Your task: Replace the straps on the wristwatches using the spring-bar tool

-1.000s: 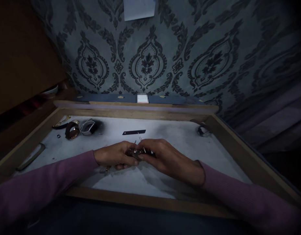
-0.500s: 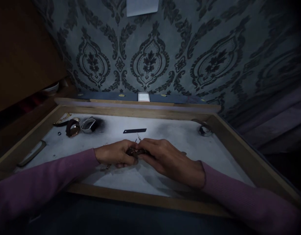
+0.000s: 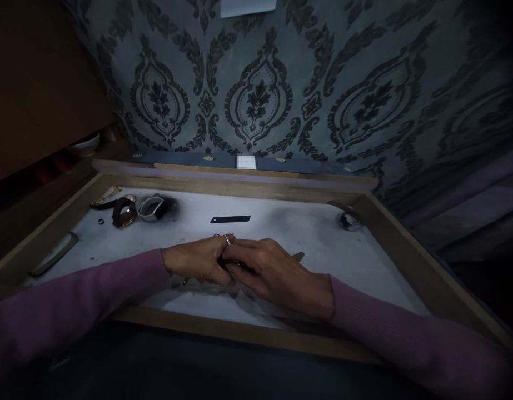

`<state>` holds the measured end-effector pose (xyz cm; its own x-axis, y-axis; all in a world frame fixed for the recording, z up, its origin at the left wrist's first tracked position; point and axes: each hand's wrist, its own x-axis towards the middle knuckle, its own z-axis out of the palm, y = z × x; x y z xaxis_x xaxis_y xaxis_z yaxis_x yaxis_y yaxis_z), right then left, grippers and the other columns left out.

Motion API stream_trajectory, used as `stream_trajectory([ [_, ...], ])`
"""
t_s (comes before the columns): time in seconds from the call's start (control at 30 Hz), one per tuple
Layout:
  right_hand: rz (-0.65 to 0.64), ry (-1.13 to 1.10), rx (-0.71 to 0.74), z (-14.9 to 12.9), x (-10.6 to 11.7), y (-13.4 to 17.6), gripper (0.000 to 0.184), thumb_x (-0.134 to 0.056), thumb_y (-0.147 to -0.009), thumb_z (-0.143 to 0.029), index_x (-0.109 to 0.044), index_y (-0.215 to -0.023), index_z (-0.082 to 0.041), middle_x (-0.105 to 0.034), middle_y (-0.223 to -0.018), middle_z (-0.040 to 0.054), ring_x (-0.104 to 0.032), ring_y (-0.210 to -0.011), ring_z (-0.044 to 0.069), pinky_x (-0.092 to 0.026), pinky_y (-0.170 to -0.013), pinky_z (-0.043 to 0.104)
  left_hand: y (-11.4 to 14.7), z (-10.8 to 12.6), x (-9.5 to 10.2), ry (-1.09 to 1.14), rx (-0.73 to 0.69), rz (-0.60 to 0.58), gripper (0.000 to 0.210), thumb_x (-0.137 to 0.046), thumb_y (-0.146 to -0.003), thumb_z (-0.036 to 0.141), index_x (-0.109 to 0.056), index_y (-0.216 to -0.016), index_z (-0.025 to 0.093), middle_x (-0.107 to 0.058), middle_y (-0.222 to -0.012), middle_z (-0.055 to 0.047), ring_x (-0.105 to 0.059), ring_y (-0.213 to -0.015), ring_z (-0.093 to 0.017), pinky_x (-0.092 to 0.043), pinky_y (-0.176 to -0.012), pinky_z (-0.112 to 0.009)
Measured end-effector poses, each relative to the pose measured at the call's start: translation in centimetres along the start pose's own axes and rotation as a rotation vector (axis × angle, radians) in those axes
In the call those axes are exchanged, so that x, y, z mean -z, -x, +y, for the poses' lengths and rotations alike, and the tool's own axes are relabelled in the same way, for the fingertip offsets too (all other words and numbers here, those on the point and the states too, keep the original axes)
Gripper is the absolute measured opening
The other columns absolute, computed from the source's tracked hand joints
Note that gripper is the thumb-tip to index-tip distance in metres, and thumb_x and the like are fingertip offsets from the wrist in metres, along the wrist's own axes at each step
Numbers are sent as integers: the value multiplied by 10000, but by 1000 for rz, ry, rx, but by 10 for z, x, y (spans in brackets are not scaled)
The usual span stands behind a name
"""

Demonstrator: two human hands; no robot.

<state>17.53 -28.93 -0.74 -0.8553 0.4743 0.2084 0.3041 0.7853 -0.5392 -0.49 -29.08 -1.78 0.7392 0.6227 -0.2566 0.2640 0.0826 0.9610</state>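
My left hand (image 3: 201, 259) is closed around a dark wristwatch (image 3: 235, 263) with golden glints, mostly hidden by the fingers. A strap end (image 3: 298, 256), apparently part of it, sticks out past my right hand (image 3: 269, 268). That hand is closed too, its fingertips pressed against the watch from the right. At its index fingertip shows a thin silver tool (image 3: 227, 240), most of it covered. Beyond the hands, a black cutter blade (image 3: 230, 219) lies flat on the white surface.
Several watches lie at the back left of the wooden-framed tray (image 3: 256, 339), among them a brown-strapped watch (image 3: 124, 212) and a grey-strapped watch (image 3: 152, 208). A loose strap (image 3: 56, 254) rests near the left wall. Another watch (image 3: 349, 220) sits at the back right corner.
Both hands have shifted slightly left, and my right fingers have closed in over the watch. The silver tool has moved left and down, and less of its thin tip shows.
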Motion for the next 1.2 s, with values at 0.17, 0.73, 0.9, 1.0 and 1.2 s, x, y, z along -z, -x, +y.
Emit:
stream_trajectory([
  [0.17, 52, -58, 6, -1, -3, 0, 172, -510, -871, -34, -647, -892, -136, -669, -895, 68, -621, -739, 173, -490, -665, 298, 2, 6, -1, 37, 32, -29, 115, -549, -629, 94, -466, -624, 173, -388, -514, 72, -336, -423, -49, -212, -389, -196],
  [0.73, 294, -668, -335, 1, 21, 0, 113, -623, -817, -233, -648, -743, -152, -520, -567, -44, -428, -480, 73, -371, -440, 179, 24, 11, 29, 547, -134, -172, 648, -576, -836, 620, -463, -1277, 158, -663, -1108, -180, -666, -985, -322, -570, -576, -321],
  [0.9, 302, -700, -347, 1, 23, -1, 158, -651, -822, -281, -642, -732, -151, -519, -566, -44, -401, -451, 61, -358, -407, 169, 19, 15, 18, 438, -74, 60, 291, -701, -815, 336, -615, -990, 119, -687, -876, -104, -687, -760, -211, -508, -438, -197],
  [1.0, 306, -684, -320, 0, 22, -2, 176, -633, -839, -284, -633, -726, -150, -537, -585, -32, -434, -485, 71, -365, -427, 174, 13, 12, 11, 396, -57, 161, 274, -692, -811, 373, -621, -856, 113, -663, -738, -64, -650, -615, -155, -440, -370, -157],
  [1.2, 322, -545, -237, -1, 17, 0, 167, -561, -883, -229, -620, -747, -153, -558, -607, -22, -465, -532, 93, -372, -492, 203, 8, 10, 3, 347, -85, 262, 260, -710, -784, 344, -594, -726, 119, -635, -606, -17, -577, -475, -94, -380, -342, -133],
])
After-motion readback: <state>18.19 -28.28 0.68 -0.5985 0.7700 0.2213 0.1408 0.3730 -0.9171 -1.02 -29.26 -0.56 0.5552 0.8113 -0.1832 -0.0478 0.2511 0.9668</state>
